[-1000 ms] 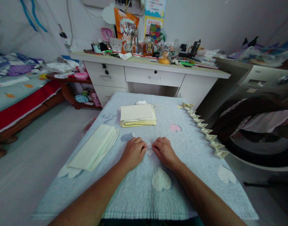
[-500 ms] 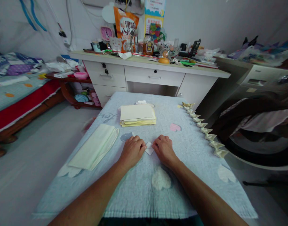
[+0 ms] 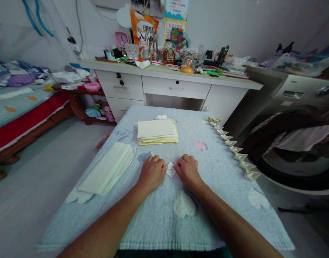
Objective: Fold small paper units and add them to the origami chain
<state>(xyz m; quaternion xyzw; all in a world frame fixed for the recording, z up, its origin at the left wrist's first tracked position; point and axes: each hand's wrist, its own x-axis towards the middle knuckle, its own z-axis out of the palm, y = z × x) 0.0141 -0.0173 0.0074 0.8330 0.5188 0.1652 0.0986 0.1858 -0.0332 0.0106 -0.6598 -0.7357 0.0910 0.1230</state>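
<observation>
A small folded piece of white paper lies between my hands on the cloth-covered table. My left hand is closed, its thumb and finger pinching the paper's left side. From the other side my right hand pinches the right corner in the same way. Both hands rest low on the cloth, and the fingers hide the paper's ends. Beyond them sits a stack of cream and yellow paper sheets. To the left lies a pale green folded stack of paper.
A row of folded paper boats runs along the table's right edge. The light blue cloth covers the table. Behind stands a cluttered white desk; a washing machine is at right, a bed at left.
Both hands stay nearly in place with the paper between them. My right hand's fingers have shifted very slightly.
</observation>
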